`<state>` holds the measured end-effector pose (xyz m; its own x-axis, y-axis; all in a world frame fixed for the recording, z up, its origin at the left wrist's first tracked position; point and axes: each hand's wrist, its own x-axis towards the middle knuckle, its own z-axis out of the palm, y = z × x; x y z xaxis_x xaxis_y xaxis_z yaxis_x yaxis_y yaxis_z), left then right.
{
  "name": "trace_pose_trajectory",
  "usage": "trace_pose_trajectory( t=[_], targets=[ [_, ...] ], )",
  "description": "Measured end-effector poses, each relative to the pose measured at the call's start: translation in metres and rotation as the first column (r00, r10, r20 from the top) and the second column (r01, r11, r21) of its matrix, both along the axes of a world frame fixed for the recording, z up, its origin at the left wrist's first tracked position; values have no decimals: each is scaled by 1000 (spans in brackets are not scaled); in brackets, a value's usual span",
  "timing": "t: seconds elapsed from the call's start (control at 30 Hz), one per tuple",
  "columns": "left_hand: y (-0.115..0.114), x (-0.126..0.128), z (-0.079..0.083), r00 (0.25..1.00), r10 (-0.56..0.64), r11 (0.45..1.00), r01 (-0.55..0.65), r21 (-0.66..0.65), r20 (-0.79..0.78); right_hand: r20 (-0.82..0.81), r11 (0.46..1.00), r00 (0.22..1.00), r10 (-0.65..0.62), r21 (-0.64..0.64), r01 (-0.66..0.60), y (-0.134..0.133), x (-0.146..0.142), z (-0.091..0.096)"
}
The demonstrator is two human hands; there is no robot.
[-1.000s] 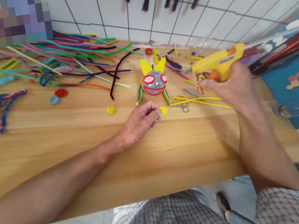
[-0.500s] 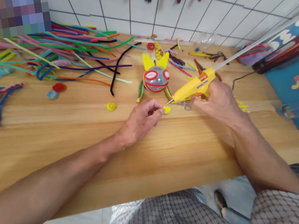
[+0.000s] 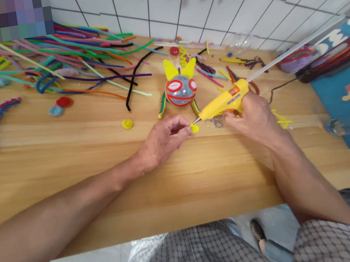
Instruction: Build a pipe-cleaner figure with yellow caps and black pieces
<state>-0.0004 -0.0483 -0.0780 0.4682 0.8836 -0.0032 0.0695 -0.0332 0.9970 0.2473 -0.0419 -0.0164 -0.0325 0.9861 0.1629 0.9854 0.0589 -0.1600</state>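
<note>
My left hand [image 3: 170, 137] pinches a small yellow disc [image 3: 195, 128] between thumb and fingers, just above the wooden table. In my right hand [image 3: 257, 119] is a yellow hot glue gun [image 3: 223, 101], with a long clear glue stick [image 3: 289, 53] running out of its back. The metal nozzle points down-left and is at the disc's upper edge; whether it touches I cannot tell. Just behind stands a round grey figure [image 3: 181, 90] with yellow ears, red-rimmed eyes and yellow-green legs. A second yellow disc [image 3: 128, 124] lies to the left.
Many coloured pipe cleaners [image 3: 83, 52] are heaped at the back left. A red disc [image 3: 64, 102] and a light blue one [image 3: 56, 110] lie before them. Small scissors [image 3: 216, 122] rest under the glue gun. Yellow scraps [image 3: 281, 119] and a clear bottle [image 3: 343, 125] are on the right.
The camera view has shifted slightly, moving the table items a little left. Both hands keep nearly the same pose, with the nozzle still at the yellow disc.
</note>
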Motion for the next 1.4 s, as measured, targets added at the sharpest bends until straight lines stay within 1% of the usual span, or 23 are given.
trace_pose_trajectory(
  t=[0.07, 0.17, 0.37, 0.63, 0.83, 1.07, 1.27, 1.4],
  targets=[
    [0, 0, 2, 1000, -5, 1000, 5, 17, -3, -17, 999, 1000, 25, 26, -25, 0, 2, -2],
    [0, 0, 3, 1000, -8, 1000, 8, 30, -9, -25, 999, 999, 29, 22, -28, 0, 3, -2],
    [0, 0, 2, 999, 2, 1000, -1, 20, -36, -27, 998, 999, 46, 49, -45, 1, 5, -3],
    [0, 0, 0, 1000, -7, 1000, 7, 26, -22, -34, 999, 998, 50, 14, -49, 0, 4, -1],
    [-1, 0, 1, 1000, -1, 999, 2, 39, -23, -33, 996, 996, 79, 38, -78, 2, 10, -6],
    [0, -1, 1, 999, 1, 999, 1, 36, -39, 23, 999, 999, 26, 21, -26, 2, 10, -3],
    [0, -1, 2, 998, 1, 999, 2, 39, -58, 7, 992, 995, 97, 81, -97, 3, 16, -8],
    [0, -1, 1, 999, 6, 999, -4, 38, -45, -18, 994, 996, 90, 63, -89, 3, 17, -8]
  ],
)
